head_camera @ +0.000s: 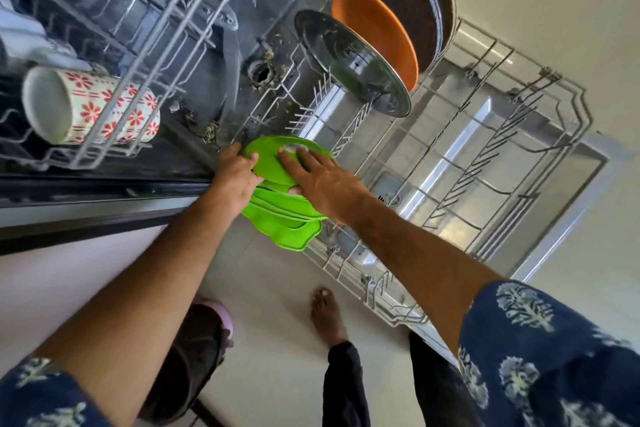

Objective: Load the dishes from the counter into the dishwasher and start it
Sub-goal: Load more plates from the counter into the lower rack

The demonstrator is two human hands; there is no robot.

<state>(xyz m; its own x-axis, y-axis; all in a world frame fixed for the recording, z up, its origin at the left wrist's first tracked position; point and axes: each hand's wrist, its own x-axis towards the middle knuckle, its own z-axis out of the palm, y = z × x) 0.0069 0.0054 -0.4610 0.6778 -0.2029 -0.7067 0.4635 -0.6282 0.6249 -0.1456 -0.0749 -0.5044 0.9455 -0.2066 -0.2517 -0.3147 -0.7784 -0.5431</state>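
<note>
- Left hand (237, 180) grips green plates (277, 218) at the rim.
- Right hand (320, 180) lies flat, fingers straight, on the top plate.
- Judged light, stiff, slippery plastic; hold by the rims.

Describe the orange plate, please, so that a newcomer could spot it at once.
Look at the pulled-out lower rack of the open dishwasher. At its far end, dishes stand on edge in a row. The orange plate stands between a shiny steel plate and a dark pan.

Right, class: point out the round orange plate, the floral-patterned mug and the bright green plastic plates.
Round orange plate (375, 29), head view, on its orange face.
Floral-patterned mug (114, 107), head view, on its patterned side.
Bright green plastic plates (277, 210), head view, on the stack's edges.
</note>
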